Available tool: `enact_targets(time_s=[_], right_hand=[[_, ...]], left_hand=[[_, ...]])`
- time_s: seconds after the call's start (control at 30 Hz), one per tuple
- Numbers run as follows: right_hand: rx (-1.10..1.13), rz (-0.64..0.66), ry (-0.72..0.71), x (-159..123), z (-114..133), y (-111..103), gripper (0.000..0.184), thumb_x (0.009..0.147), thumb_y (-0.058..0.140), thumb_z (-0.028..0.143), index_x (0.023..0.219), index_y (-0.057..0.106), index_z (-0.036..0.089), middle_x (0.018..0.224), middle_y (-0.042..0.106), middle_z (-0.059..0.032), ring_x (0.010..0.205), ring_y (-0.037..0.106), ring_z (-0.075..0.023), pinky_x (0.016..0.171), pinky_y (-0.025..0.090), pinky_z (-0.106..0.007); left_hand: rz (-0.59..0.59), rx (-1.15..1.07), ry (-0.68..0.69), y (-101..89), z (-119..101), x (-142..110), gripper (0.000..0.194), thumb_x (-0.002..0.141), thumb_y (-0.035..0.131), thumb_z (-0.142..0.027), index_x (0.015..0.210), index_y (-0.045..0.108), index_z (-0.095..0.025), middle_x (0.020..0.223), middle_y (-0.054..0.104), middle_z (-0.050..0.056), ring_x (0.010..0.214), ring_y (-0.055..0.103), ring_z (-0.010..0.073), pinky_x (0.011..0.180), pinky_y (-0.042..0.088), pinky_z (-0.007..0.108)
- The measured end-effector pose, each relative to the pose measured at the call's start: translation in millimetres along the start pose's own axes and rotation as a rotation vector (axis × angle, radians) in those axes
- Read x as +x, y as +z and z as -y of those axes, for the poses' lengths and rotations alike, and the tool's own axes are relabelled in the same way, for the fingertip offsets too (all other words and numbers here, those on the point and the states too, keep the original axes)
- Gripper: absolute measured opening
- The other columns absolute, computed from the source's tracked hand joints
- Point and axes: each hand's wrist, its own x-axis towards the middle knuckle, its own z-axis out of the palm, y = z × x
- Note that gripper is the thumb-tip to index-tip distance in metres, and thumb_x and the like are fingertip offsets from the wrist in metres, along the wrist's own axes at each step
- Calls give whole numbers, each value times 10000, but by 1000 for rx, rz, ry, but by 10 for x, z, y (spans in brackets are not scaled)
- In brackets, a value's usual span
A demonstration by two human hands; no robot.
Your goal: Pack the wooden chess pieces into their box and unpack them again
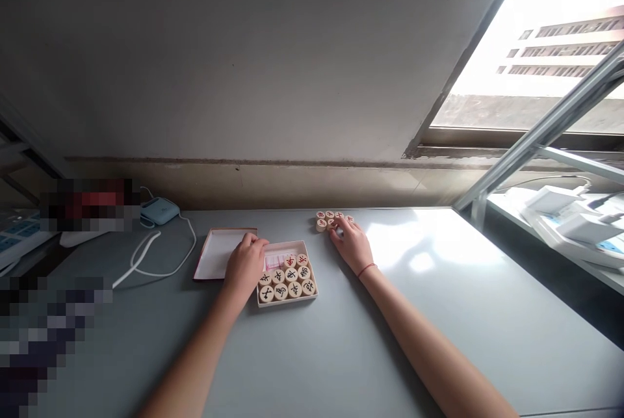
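A shallow white box (287, 304) holds several round Chinese chess pieces (294, 288), most with black characters and a couple with red. My left hand (245, 268) is closed on the box's far left corner; its fingertips are partly hidden. Behind and to the right, my right hand (353, 244) reaches over a group of red-lettered Chinese chess pieces (320, 225) on the desk. Its thumb and fingers are bent around a piece at the group's near right side, which they partly cover. A pink-marked sheet (273, 262) shows in the box's bare back corner.
The box lid (214, 255) lies inside up, left of the box and partly behind my left hand. On the left are a light blue device (160, 210) and a looped white cable (188, 255). A wall closes the grey desk's (312, 366) back; white chargers (558, 200) sit far right.
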Motion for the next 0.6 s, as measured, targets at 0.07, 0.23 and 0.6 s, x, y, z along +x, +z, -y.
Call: enact_targets(time_s=[0.07, 0.23, 0.6], right_hand=[[1, -3, 3, -2, -1, 5, 210, 857, 469, 257, 1017, 596, 211, 881, 686, -59, 834, 579, -216, 723, 446, -297], [11, -4, 6, -1, 6, 2, 217, 853, 468, 258, 1023, 593, 209, 878, 682, -59, 807, 582, -215, 722, 450, -303], [296, 201, -30, -234, 564, -364, 252, 906, 408, 371, 1024, 570, 218, 763, 662, -20, 556, 552, -145, 573, 427, -258]], left_hand=[[-5, -18, 6, 9, 6, 12, 324, 907, 399, -153, 1054, 681, -214, 1039, 603, 58, 842, 633, 163, 751, 474, 260], [-9, -21, 20, -1, 3, 23, 331, 907, 389, -160, 1045, 684, -219, 1031, 609, 54, 849, 629, 166, 778, 470, 266], [-5, 18, 137, -179, -218, -127, 335, 936, 395, -337, 872, 710, -242, 949, 669, 54, 932, 549, 230, 777, 378, 353]])
